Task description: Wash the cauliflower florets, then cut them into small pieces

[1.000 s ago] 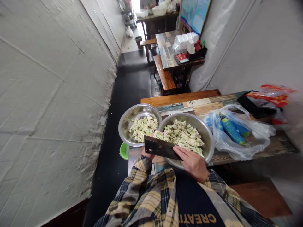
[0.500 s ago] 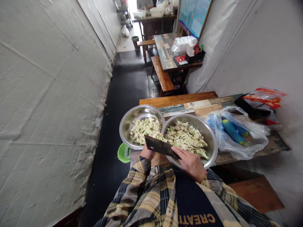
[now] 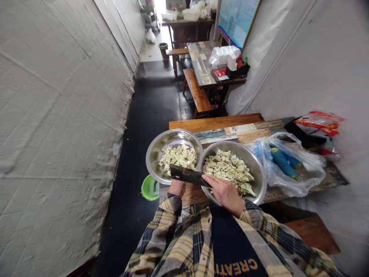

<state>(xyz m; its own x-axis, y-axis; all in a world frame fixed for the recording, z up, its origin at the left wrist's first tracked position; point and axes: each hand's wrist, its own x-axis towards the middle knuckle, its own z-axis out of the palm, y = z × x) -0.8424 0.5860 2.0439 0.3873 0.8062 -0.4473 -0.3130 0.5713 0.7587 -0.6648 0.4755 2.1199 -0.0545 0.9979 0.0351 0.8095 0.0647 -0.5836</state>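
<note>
My right hand (image 3: 225, 194) is closed around a dark cleaver (image 3: 186, 175), its wide blade reaching left over the near rim of the left metal bowl (image 3: 152, 154). Just below the blade is my left hand (image 3: 177, 187); the blade hides its fingers, so what they hold does not show. Cut cauliflower florets (image 3: 180, 156) lie in the left bowl. The right metal bowl (image 3: 261, 175), touching it, holds a larger heap of cauliflower pieces (image 3: 227, 167), under and beyond my right hand.
A plastic bag (image 3: 305, 181) with blue-wrapped vegetables (image 3: 281, 161) lies right of the bowls on the patchwork table (image 3: 250, 134). A green basket (image 3: 149, 188) sits lower at the left. Wooden benches (image 3: 198, 92) and another table (image 3: 198, 57) stand ahead, beside a dark aisle (image 3: 155, 96).
The cleaver and my right hand have shifted a little to the left. The cauliflower that showed above the blade between the bowls is no longer visible. My left hand has moved slightly left.
</note>
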